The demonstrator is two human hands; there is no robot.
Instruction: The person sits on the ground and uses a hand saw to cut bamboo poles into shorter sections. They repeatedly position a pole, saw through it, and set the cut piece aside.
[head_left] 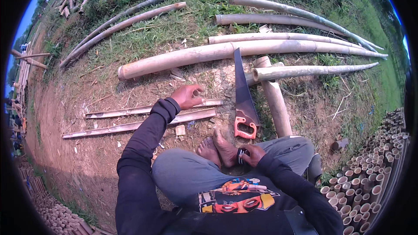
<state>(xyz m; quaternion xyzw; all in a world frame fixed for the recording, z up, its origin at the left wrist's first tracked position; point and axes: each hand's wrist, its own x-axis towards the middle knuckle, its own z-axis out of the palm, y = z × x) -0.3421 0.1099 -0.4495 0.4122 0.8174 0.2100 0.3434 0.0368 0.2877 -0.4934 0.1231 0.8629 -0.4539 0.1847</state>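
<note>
My left hand [188, 96] reaches over the far split bamboo strip [143, 111], its fingers bent and a gap left between thumb and fingertips. Nothing shows in its grasp. A second split bamboo strip [139, 125] lies nearer to me, roughly alongside the first. Close to my ankle, my right hand [253, 154] is closed at a small dark thing with white stripes [241, 156]; what it is I cannot make out. A handsaw [246, 91] with an orange handle stands beyond my feet, its dark blade pointing away and its tip against a long bamboo pole [187, 58].
A short bamboo post [275, 100] slants under another pole [322, 72] on the right. More poles [283, 6] lie on the far grass. Stacked bamboo pieces [361, 187] fill the lower right, others [61, 213] the lower left. A bamboo chip [180, 130] lies near my feet.
</note>
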